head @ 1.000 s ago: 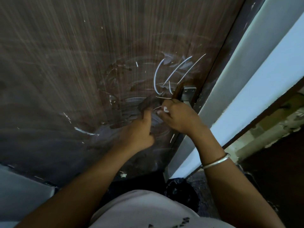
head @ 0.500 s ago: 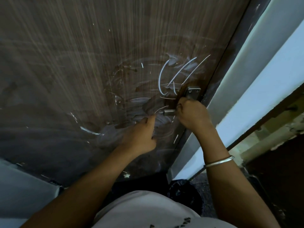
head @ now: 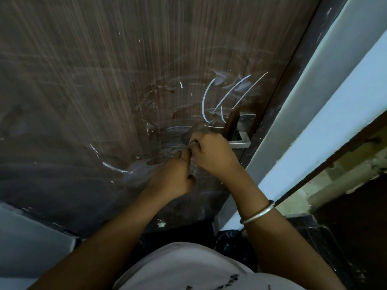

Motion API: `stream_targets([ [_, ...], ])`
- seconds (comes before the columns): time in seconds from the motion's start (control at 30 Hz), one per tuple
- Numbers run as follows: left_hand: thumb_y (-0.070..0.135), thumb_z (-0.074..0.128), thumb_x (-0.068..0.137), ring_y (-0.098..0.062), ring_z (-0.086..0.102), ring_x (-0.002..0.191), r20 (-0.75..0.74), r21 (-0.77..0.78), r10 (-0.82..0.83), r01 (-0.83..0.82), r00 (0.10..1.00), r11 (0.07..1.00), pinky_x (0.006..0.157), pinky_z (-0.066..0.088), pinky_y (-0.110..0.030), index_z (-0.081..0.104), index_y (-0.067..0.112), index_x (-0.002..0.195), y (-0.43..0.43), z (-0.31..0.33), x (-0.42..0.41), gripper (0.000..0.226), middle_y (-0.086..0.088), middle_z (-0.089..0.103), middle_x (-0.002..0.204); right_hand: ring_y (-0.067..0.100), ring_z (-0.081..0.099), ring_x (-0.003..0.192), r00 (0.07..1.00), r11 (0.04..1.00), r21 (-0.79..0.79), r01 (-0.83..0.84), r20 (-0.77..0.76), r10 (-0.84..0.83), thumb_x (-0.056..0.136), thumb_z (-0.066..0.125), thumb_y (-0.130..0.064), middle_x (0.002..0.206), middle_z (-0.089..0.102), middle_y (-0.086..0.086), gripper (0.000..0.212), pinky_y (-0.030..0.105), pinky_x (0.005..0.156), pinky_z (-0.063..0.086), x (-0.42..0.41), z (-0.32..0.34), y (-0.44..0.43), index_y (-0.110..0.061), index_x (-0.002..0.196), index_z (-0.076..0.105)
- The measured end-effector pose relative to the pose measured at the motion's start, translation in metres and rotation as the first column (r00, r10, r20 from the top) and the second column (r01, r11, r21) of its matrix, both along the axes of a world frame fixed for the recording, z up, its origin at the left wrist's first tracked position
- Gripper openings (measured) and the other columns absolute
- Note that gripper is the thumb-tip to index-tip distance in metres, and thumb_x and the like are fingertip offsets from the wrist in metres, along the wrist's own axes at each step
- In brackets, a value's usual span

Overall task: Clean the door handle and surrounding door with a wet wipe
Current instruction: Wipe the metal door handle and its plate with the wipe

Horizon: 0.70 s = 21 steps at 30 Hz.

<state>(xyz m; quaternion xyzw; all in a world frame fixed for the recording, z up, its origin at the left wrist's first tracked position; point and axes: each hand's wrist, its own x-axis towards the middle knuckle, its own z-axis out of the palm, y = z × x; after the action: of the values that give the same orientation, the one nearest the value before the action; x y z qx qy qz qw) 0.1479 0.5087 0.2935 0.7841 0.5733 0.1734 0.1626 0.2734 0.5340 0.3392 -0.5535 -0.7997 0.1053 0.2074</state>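
The left hand point(head: 173, 176) and right hand point(head: 211, 153) meet, fingers curled, beside the steel lever handle point(head: 240, 142); whether they grip a wipe cannot be told. Best approach: firm strokes across the door point(head: 125, 80) and its white marks point(head: 222, 97).

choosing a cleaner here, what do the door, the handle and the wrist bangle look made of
Door: wood-grain laminate or veneer, matt brown, fine vertical streaks; which one is unclear.
Handle: brushed metal, likely steel, grey satin sheen, two screws in its plate.
Bangle: polished silver-coloured metal, bright highlight.
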Motion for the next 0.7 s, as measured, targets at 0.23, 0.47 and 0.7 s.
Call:
stream_targets([
  [0.23,0.022,0.062,0.078,-0.025,0.062,0.086,0.041,0.040,-0.033,0.031,0.999,0.999,0.071,0.054,-0.040,0.031,0.021,0.127,0.004,0.004,0.013,0.058,-0.011,0.059,0.113,0.033,0.057,0.101,0.969,0.965,-0.087,0.249,0.020,-0.248,0.080,0.064,-0.009,0.119,0.054,0.018,0.033,0.029,0.085,0.044,0.060,0.012,0.002,-0.011,0.114,0.062],
  [0.47,0.018,0.068,0.073,-0.023,0.057,0.101,0.039,0.200,-0.105,0.095,0.994,0.975,0.076,0.055,-0.034,0.024,0.021,0.137,0.001,0.003,0.027,0.077,-0.011,0.037,0.136,0.030,0.062,0.093,0.908,0.950,0.135,0.281,0.283,-0.309,0.096,0.047,-0.027,0.112,0.061,0.005,0.019,0.032,0.070,0.047,0.070,0.001,0.001,-0.029,0.110,0.058],
  [0.7,0.019,0.064,0.077,-0.029,0.040,0.125,-0.085,0.202,-0.153,0.167,0.985,0.965,0.094,0.045,-0.037,0.016,0.014,0.144,-0.007,0.002,0.035,0.082,-0.002,0.009,0.155,0.031,0.065,0.087,0.891,0.946,0.170,0.277,0.324,-0.319,0.099,0.036,-0.027,0.101,0.065,0.011,0.026,0.031,0.063,0.044,0.057,-0.006,0.007,-0.014,0.105,0.058],
])
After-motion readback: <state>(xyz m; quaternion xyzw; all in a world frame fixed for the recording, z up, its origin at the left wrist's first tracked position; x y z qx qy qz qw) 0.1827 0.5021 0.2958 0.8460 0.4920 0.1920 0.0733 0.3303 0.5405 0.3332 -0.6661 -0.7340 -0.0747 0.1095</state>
